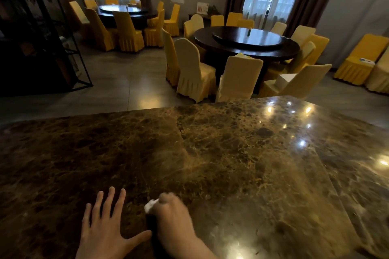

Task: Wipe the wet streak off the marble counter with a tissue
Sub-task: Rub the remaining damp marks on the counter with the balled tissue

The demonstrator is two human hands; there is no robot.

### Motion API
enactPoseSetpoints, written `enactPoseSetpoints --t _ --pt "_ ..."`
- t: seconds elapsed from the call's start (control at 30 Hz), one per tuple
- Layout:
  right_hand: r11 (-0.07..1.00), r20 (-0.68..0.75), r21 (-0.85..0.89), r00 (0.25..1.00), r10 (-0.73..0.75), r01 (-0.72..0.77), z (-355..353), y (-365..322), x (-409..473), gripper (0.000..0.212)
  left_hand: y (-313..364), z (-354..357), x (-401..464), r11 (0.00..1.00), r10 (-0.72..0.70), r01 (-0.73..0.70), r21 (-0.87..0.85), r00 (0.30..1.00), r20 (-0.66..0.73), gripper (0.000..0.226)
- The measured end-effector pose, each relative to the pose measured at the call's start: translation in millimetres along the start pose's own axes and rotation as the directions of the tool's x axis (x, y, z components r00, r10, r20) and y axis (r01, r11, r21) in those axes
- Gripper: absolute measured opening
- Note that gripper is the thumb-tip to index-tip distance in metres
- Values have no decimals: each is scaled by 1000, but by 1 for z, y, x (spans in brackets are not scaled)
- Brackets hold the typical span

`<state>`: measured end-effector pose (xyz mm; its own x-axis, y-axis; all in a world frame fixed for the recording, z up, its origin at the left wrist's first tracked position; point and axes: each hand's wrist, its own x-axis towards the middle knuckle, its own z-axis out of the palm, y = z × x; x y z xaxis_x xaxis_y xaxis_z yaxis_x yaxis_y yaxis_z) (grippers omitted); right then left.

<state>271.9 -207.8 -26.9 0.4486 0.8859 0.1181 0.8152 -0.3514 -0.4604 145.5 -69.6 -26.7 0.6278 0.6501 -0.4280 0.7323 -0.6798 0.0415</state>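
Note:
A brown veined marble counter [221, 153] fills the lower half of the head view. My left hand [105, 225] lies flat on it near the front edge, fingers spread, holding nothing. Just to its right, my right hand [174, 214] is blurred and closed on a small white tissue [151, 204], which sticks out at the fingers and presses against the marble. A faint pale smear [210, 166] runs across the stone beyond my right hand; whether it is a wet streak or a reflection is unclear.
Beyond the counter's far edge stand round dark dining tables [248, 44] ringed by yellow-covered chairs [193, 71]. A black metal shelf frame [42, 38] stands at the left. Ceiling lights glare off the counter's right side [303, 143].

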Motion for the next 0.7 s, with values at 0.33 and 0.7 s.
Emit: enactPoseSetpoints --t 0.33,0.7 --pt "752 -386 -101 723 573 -651 -127 194 -47 14 -8 7 4 999 13 -14 -36 999 -41 157" --pt "982 -197 -4 963 182 -187 -31 36 -17 22 -18 29 3 989 51 -81 -121 971 -234 143"
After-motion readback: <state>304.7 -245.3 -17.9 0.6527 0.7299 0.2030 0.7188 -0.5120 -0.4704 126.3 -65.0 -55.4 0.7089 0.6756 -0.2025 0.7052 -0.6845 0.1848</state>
